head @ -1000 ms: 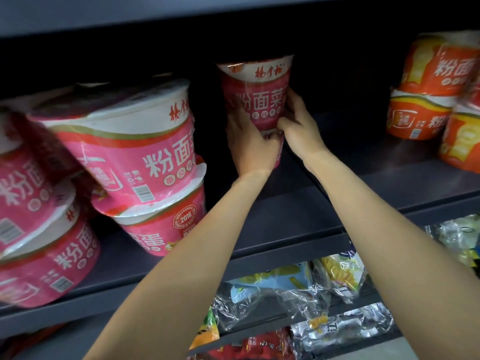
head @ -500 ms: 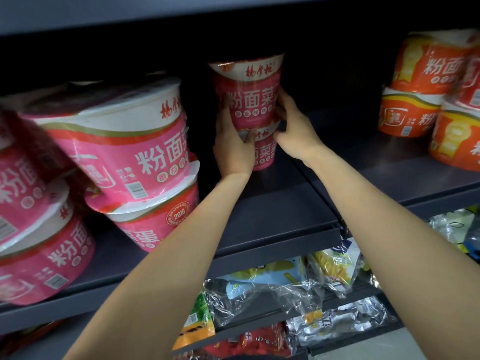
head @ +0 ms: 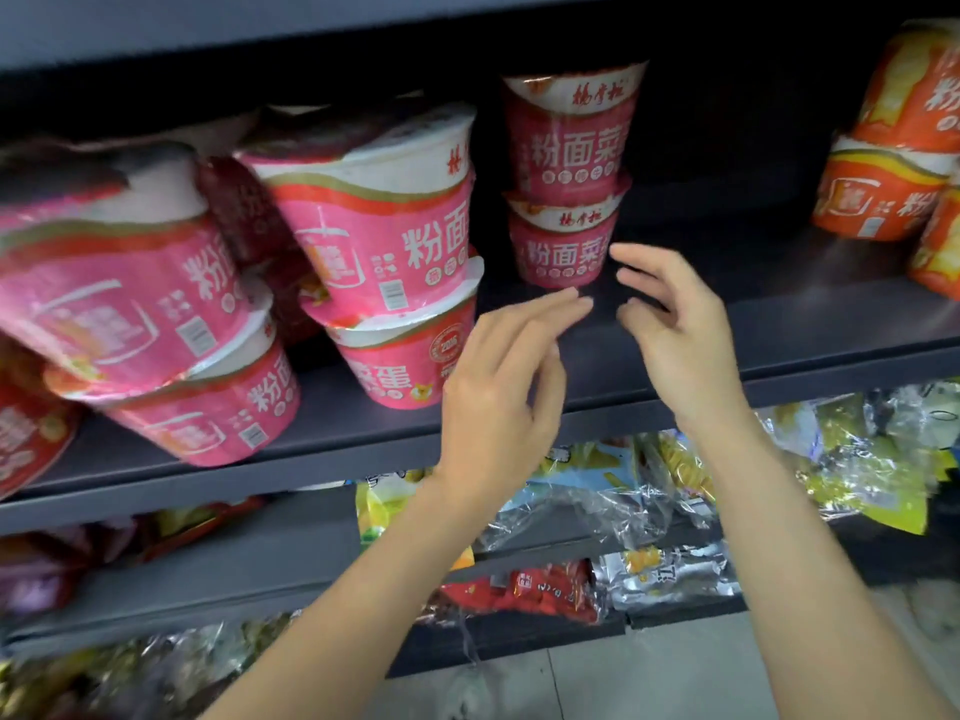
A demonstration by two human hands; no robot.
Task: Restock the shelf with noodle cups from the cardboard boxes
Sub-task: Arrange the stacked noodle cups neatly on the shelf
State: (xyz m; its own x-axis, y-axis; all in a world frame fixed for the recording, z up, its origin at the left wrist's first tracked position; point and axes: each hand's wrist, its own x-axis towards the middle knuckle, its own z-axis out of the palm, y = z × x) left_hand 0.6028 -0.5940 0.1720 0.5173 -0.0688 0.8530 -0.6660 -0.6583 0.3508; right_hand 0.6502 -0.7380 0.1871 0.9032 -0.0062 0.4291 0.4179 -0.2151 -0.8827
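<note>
My left hand (head: 498, 387) is in front of the dark shelf (head: 675, 350), and its fingers are straight and loose, pointing up and to the right. It holds nothing. My right hand (head: 680, 330) is just beside it, a little higher, with the fingers gently bent and spread, and it is also empty. Both hands are apart from the cups; the fingertips of my right hand are near the lower pink cup, but I see a small gap between them.

At the back of the shelf, two pink noodle cups make a stack. The lower pink cup (head: 563, 249) sits on the shelf board and the upper pink cup (head: 571, 137) sits on its lid. Both stand upright with the white band on top and the printed side toward me.

To the left there are more pink cups, closer to the front edge. One front stack (head: 395, 262) has two cups, and the upper one is tilted to the left. Further left another stack (head: 156, 324) is also leaning, and its picture is blurred. At the left edge a part of one more pink cup (head: 26, 439) shows.

On the right side of the same shelf, well apart from my hands, stand orange noodle cups (head: 883, 189), also piled one on another.

On the lower shelf (head: 260, 553) under my arms lie snack bags (head: 582, 506) in clear and shiny foil, yellow, blue and red. I cannot read their labels.
</note>
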